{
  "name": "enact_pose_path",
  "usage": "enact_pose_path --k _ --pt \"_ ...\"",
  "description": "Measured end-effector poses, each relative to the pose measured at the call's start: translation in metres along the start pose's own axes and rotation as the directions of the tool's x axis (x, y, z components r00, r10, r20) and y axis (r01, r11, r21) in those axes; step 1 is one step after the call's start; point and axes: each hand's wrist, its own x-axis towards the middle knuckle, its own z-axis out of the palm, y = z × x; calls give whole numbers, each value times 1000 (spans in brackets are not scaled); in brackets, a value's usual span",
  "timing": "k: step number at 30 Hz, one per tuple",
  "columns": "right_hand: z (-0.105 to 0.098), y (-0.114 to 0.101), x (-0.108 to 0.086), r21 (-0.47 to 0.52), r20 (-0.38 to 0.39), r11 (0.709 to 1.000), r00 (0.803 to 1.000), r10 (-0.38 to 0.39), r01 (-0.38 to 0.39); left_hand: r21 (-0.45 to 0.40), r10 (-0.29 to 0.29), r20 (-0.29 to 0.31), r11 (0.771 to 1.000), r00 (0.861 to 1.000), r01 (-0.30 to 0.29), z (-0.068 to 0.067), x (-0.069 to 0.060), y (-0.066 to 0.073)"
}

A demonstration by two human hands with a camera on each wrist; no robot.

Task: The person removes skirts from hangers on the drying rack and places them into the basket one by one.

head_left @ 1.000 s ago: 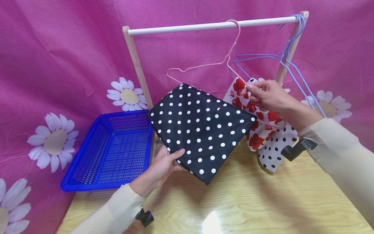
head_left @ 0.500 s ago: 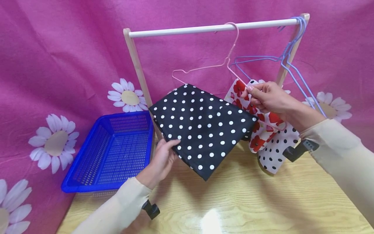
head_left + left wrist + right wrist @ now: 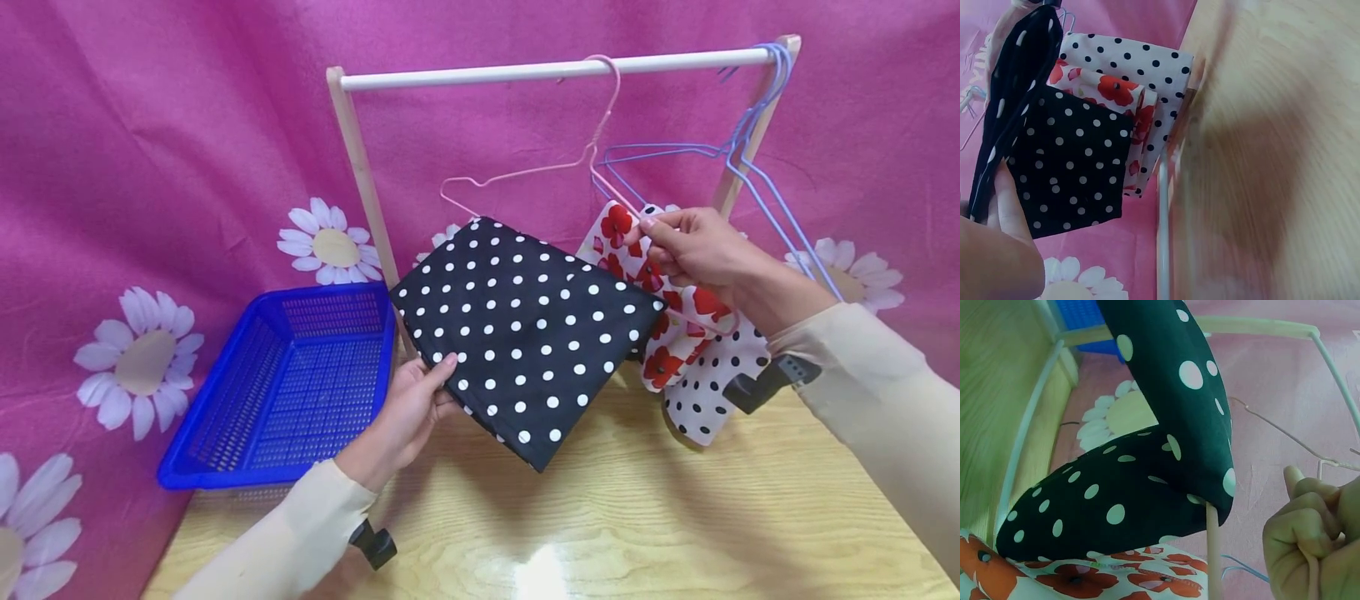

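A black cloth with white dots (image 3: pixel 525 333) hangs folded over the lower bar of a pink wire hanger (image 3: pixel 527 171). My left hand (image 3: pixel 405 417) pinches the cloth's lower left edge, thumb on the front face. In the left wrist view, the front layer stands away from the back layer (image 3: pixel 1075 165). My right hand (image 3: pixel 693 250) grips the hanger's right arm, fingers curled round the wire. From the right wrist, the cloth (image 3: pixel 1110 500) shows draped over the bar, apart from that hand. The hanger's hook loops over the white rail (image 3: pixel 465 77).
A red-flowered cloth (image 3: pixel 663 367) and a white cloth with black dots (image 3: pixel 705 408) hang behind on blue hangers (image 3: pixel 772 208) at the rack's right end. A blue basket (image 3: pixel 300 400) stands left on the wooden table (image 3: pixel 600 533). Pink fabric (image 3: pixel 187 125) covers the wall.
My left hand has slid slightly up and left along the cloth's edge. The cloth has swayed a little, while my right hand stays on the hanger's arm.
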Motion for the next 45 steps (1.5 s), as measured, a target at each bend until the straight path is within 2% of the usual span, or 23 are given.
enact_pose_path --k 3,7,11,17,23,34,45 --pt "1 -1 1 -7 -11 1000 1000 6 -6 15 -2 71 1000 997 1 -2 -6 -3" --pt "1 -1 2 -18 -21 1000 1000 11 -11 32 -11 166 999 986 6 -2 -12 -7" --pt "2 0 3 -7 -23 1000 1000 9 -9 57 -40 214 998 976 28 -2 -19 -11" --pt "5 2 4 23 -26 1000 1000 -5 5 78 -57 244 996 968 39 -3 -28 -16" --pt "7 1 3 22 -31 1000 1000 -3 3 82 -47 277 996 960 26 -8 -36 -16" --pt "7 0 2 17 -20 1000 1000 -3 3 95 -38 276 995 960 13 -17 -39 -4" --pt "4 -1 0 -27 -32 1000 999 -2 1 118 -71 260 992 963 41 -27 -42 11"
